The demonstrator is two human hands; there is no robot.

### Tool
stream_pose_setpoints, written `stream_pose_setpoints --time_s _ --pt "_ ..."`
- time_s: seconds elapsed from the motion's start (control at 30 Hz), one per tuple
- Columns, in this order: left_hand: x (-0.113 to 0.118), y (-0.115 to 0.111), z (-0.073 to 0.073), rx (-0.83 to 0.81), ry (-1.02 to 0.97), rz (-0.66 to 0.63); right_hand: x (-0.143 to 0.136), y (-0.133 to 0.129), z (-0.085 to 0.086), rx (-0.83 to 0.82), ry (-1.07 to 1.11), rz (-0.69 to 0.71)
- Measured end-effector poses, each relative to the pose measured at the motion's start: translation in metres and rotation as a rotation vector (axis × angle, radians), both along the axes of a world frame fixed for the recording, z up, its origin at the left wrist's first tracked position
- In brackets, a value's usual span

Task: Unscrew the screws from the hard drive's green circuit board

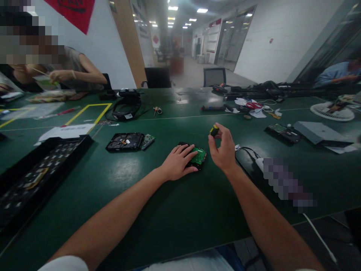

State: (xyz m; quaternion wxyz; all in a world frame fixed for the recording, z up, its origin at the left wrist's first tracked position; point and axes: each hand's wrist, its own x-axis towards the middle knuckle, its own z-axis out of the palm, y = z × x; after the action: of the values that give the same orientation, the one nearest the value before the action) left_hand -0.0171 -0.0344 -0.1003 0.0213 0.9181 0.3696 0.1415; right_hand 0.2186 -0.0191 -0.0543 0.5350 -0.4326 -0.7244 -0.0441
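Note:
My left hand (179, 163) lies with fingers stretched over a hard drive (199, 155), which rests on the green table with its green circuit board facing up. The thumb reaches along the drive's near edge, and the hand covers much of its left side. Raised just right of the drive, my right hand (224, 150) pinches a small yellow-and-black object (214, 130) between thumb and fingers. That object is partly hidden by the fingers, so its kind is unclear. Left of my hands sits another hard drive (125, 142), a small circuit board (147, 141) beside it.
A long black tray (81, 142) holding small parts stands at left. On the right are a power strip (270, 171) with cables, another drive (283, 133), a grey box (321, 132) and a white round grille (317, 112). Coiled black cable (126, 109) lies farther back. Other people sit at both sides.

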Motion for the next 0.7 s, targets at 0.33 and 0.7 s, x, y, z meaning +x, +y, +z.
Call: stream_pose_setpoints --time_s 0.33,0.7 --pt "0.0004 -0.0009 0.0019 0.001 0.019 0.004 0.0006 -0.0015 0.0026 0.03 -0.024 -0.035" --pt "-0.0005 -0.0004 0.0012 0.002 -0.007 0.0 0.0019 -0.001 0.0028 0.035 -0.01 -0.053"
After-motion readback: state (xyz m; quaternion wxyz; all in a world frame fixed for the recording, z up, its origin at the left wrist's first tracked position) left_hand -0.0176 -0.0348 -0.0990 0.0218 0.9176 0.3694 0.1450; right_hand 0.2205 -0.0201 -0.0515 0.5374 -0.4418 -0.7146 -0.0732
